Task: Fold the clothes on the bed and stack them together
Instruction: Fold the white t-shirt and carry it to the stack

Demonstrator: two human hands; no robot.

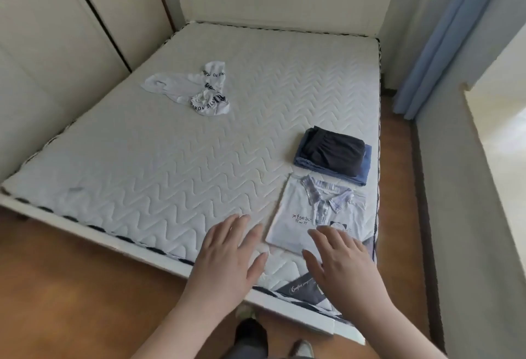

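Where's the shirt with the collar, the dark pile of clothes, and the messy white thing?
Folded pale collared shirt (296, 216): head view, chest panel.
Folded black-on-blue clothes stack (334, 152): head view, black top piece.
Crumpled white lettered garment (170, 85): head view, flat left part.

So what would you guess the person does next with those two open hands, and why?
Probably lift the folded polo shirt onto the dark stack just behind it. Both the left hand and right hand hover open by the shirt, which looks fully folded but lies apart from the stack. The white garment farther away is still crumpled.
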